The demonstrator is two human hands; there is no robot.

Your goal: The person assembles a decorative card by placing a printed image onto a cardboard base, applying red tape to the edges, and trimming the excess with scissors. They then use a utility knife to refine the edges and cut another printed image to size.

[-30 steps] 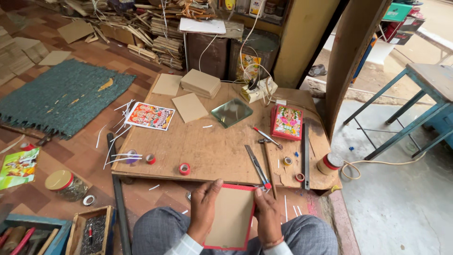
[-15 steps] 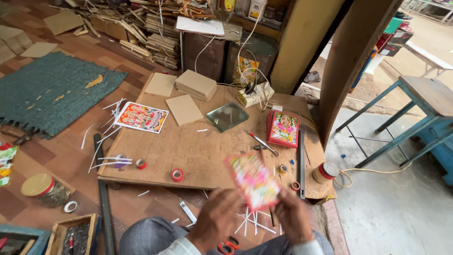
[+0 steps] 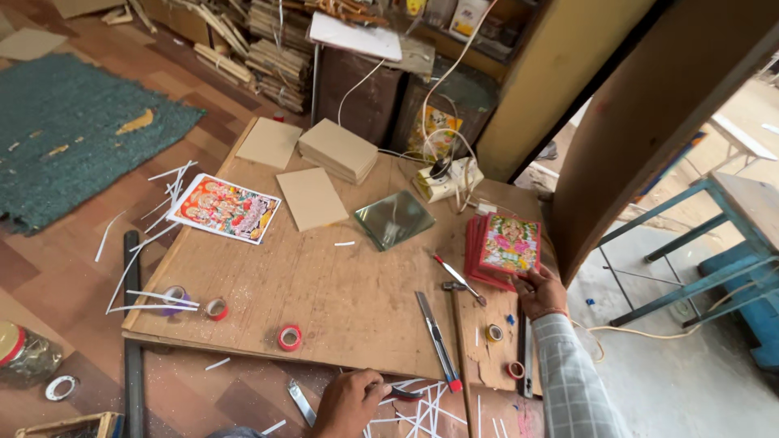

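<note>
Fingers [image 3: 531, 284] (right hand [image 3: 542, 292]) touch glossy picture stack [image 3: 503, 247] — rectangular.

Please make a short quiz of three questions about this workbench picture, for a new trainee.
1. True or false: the right hand touches the stack of pictures.
2. What lies nearest the left hand? A) white strips B) glass pane C) green rug
3. How many red tape rolls lie near the board's front left edge?

Key: 1 true; 2 A; 3 two, and.
</note>
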